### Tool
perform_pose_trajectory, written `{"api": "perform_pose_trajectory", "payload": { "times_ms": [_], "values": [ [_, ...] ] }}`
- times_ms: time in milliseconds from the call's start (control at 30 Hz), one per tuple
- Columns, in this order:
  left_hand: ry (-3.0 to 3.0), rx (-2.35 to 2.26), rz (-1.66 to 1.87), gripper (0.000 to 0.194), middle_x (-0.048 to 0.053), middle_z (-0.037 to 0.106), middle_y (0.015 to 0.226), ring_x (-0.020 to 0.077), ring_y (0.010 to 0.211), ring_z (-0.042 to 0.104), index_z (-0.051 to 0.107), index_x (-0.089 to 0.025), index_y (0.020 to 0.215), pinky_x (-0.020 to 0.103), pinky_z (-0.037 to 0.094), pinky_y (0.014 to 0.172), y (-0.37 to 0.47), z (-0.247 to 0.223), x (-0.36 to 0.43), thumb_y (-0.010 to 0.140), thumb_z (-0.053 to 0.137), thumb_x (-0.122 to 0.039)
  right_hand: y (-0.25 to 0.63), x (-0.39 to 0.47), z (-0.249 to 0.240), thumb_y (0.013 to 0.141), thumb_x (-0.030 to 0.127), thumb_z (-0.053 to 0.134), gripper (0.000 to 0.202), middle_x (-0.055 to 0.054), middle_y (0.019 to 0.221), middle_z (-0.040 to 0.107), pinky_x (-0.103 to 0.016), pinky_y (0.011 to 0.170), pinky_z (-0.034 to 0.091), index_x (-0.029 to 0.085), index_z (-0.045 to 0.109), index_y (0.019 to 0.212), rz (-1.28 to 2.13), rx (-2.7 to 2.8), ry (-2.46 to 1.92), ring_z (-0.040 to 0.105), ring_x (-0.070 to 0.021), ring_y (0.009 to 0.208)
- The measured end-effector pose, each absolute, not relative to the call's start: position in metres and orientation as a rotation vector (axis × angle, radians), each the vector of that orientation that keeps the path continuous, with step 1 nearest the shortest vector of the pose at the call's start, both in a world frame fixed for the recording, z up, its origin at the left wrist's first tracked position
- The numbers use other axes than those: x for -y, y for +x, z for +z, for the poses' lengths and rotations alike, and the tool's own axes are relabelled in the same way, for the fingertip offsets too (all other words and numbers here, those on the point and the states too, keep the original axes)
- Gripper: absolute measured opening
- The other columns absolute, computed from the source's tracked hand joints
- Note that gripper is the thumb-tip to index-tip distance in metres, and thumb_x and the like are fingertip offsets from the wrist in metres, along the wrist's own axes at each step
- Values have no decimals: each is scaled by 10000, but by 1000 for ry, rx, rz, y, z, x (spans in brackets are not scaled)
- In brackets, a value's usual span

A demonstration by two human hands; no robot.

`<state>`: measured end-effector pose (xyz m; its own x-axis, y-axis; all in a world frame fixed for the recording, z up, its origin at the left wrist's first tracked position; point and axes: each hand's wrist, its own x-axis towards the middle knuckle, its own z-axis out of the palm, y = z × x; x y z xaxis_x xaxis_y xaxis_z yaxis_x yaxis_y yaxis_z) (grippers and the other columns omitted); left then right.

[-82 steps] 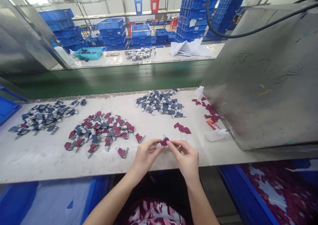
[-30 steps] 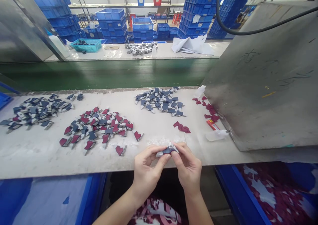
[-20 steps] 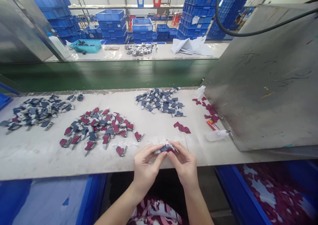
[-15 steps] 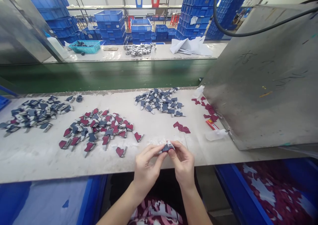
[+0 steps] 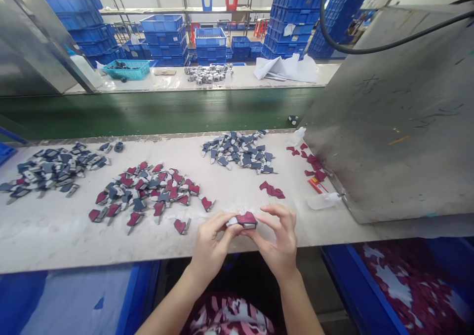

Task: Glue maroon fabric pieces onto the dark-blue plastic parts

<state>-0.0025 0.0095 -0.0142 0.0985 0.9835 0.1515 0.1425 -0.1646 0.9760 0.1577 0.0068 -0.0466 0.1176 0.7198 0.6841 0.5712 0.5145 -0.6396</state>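
Above the table's near edge, I hold a small block-like piece [image 5: 246, 219] with a dark red patch on top and pale and dark sides. My left hand [image 5: 214, 241] pinches its left end between thumb and fingers. The thumb of my right hand [image 5: 279, 241] lies along its near lower side, with a fingertip at the right end and the index finger lifted. To the left lies a heap of similar red-topped and blue-grey pieces [image 5: 159, 209]. Beyond my hands is a pile of blue-grey pieces [image 5: 240, 147]. Loose dark red patches [image 5: 273, 190] lie right of it.
Another heap of pieces [image 5: 55, 162] lies far left. A clear bottle [image 5: 326, 201], a red packet [image 5: 317, 185] and more red patches [image 5: 314, 161] sit beside the metal panel [image 5: 400, 128]. A dark piece [image 5: 293, 119] rests on the green belt [image 5: 166, 110]. Blue bins [image 5: 365, 285] stand below the table.
The held piece has been turned so its red patch faces up. My right fingers have spread and lifted. On the green belt, a dark piece has come further into view, moving left.
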Motion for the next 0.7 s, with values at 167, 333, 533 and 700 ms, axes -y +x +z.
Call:
{"api": "perform_pose_trajectory", "payload": {
  "times_ms": [167,333,533,700],
  "values": [
    [1487,-1177,1095,162,60,703,799,171,715,668,744,-165,884,228,552,626,-7,-11,-10,918,615,-257,163,-11,-40,872,251,733,105,-28,879,667,-425,888,506,316,693,943,11,1766,-1090,575,-253,1056],
    [1498,-1188,1022,182,51,698,758,174,696,664,749,-176,864,242,552,641,-10,-9,-12,917,616,-288,159,-12,-42,885,151,681,178,-13,824,672,-430,895,496,312,686,961,11,1818,-1089,588,-233,964],
    [1294,-1118,1055,218,53,699,773,163,652,668,757,-156,849,242,579,620,-7,-7,-10,894,649,-340,153,-9,-52,871,170,711,221,-11,818,675,-412,812,555,341,686,1008,-43,1684,-1041,626,-224,892],
    [1332,-1165,1123,216,69,727,811,186,703,690,790,-161,946,256,596,637,-8,-12,-9,869,688,-335,152,-3,-60,796,300,803,630,-76,1035,711,-474,859,568,255,537,1365,349,1401,-1167,659,-273,1027]
  ]
}}
